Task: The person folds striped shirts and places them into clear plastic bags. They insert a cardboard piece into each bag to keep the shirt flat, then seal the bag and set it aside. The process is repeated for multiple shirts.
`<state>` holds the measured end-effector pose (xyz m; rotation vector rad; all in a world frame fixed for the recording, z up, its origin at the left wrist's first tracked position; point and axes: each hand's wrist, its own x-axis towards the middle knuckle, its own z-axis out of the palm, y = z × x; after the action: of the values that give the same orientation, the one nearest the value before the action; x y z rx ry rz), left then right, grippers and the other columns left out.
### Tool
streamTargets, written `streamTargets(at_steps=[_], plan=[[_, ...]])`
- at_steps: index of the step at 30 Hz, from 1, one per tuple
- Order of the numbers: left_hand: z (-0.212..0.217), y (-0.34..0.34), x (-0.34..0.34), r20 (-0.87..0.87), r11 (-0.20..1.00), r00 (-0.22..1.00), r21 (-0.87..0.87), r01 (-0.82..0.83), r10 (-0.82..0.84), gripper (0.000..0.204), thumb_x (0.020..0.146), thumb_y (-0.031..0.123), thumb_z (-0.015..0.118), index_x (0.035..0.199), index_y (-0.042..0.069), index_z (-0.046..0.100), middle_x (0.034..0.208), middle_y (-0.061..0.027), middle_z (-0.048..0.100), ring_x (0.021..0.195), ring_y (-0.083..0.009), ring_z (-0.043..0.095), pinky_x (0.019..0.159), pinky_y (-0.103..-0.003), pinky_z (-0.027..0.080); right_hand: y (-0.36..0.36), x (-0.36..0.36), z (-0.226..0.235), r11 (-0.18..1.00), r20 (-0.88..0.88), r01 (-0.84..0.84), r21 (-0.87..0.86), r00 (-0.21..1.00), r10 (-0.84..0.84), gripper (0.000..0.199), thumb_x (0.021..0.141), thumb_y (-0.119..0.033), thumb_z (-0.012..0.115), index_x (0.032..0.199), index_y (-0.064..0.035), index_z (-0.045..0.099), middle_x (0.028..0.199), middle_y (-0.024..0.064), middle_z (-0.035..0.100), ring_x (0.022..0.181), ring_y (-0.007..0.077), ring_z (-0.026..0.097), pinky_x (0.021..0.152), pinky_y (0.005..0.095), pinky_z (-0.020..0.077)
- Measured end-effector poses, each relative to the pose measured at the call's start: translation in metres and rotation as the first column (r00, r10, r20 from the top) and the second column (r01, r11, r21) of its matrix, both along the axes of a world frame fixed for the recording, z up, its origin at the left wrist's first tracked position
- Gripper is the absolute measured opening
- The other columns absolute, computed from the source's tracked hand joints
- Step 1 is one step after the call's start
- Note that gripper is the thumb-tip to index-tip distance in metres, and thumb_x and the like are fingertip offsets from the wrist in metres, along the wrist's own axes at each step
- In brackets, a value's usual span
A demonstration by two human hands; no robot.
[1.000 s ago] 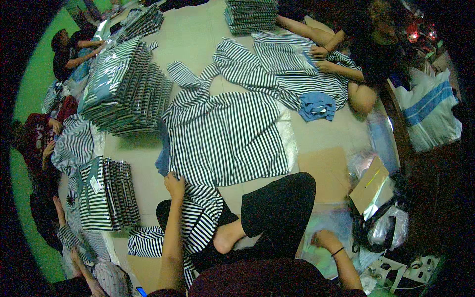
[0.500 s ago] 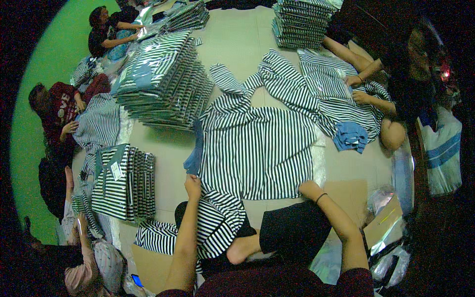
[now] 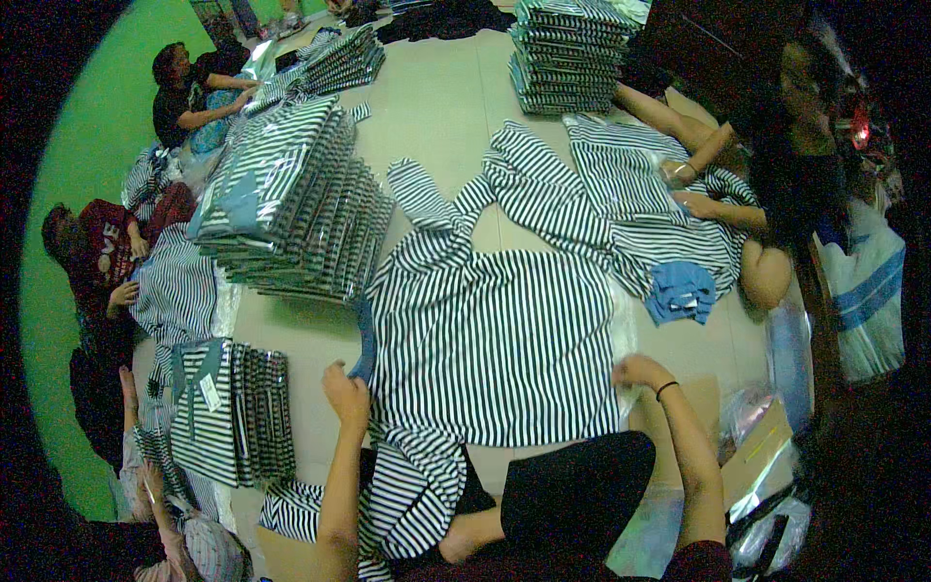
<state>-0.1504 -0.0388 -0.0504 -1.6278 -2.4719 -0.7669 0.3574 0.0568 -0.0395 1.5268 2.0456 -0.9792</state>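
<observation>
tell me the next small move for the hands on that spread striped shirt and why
Probably fold the right edge inward: the black-and-white striped cotton shirt lies flat, the left hand pins its left edge and the right hand grips its right edge.

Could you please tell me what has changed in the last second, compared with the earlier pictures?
The right hand came up from beside the knee to the right edge of the striped shirt and now grips it. The left hand stays on the left edge. The shirt remains spread flat.
</observation>
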Motion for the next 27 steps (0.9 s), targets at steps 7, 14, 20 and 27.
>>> streamTargets(at_steps=[7,14,20,27], plan=[[-0.022,0.181,0.014,0.089,0.908,0.903,0.053,0.417,-0.420,0.025,0.066,0.003,0.054,0.090,-0.001,0.049,0.097,-0.0187,0.047,0.093,-0.0344,0.042,0.079,-0.040,0.036,0.146,-0.068,-0.008,0.727,-0.539,0.423,0.540,0.838,-0.088,0.025,0.075,-0.011,0.047,0.097,-0.0031,0.052,0.093,0.0156,0.055,0.089,0.0287,0.051,0.079,0.0339,0.0399],[-0.047,0.220,0.015,0.036,0.916,0.916,0.045,0.399,-0.400,0.013,0.073,0.010,0.052,0.083,0.001,0.049,0.086,-0.0152,0.050,0.086,-0.0326,0.045,0.075,-0.039,0.036,0.182,-0.070,-0.017,0.749,-0.291,0.158,0.644,0.955,0.049,0.023,0.064,-0.013,0.061,0.085,-0.0038,0.057,0.094,0.0081,0.056,0.088,0.0237,0.051,0.078,0.0327,0.0389],[-0.040,0.240,-0.003,0.120,0.953,0.990,0.303,0.032,-0.071,0.016,0.082,0.008,0.038,0.093,-0.002,0.044,0.084,-0.0218,0.051,0.080,-0.0364,0.050,0.068,-0.040,0.039,0.177,-0.050,0.004,0.730,-0.806,0.630,0.264,0.560,-0.191,0.015,0.073,-0.015,0.056,0.076,-0.0013,0.055,0.081,0.0102,0.059,0.076,0.0181,0.055,0.072,0.0270,0.0410],[-0.026,0.258,0.019,-0.159,0.971,0.962,-0.118,0.205,-0.223,0.025,0.076,0.001,0.039,0.100,0.003,0.039,0.102,-0.0172,0.042,0.089,-0.0336,0.047,0.070,-0.042,0.040,0.183,-0.043,0.017,0.560,0.064,-0.011,0.828,0.995,-0.076,0.017,0.070,-0.021,0.056,0.077,-0.0062,0.053,0.080,0.0102,0.054,0.076,0.0261,0.053,0.063,0.0372,0.0403]])
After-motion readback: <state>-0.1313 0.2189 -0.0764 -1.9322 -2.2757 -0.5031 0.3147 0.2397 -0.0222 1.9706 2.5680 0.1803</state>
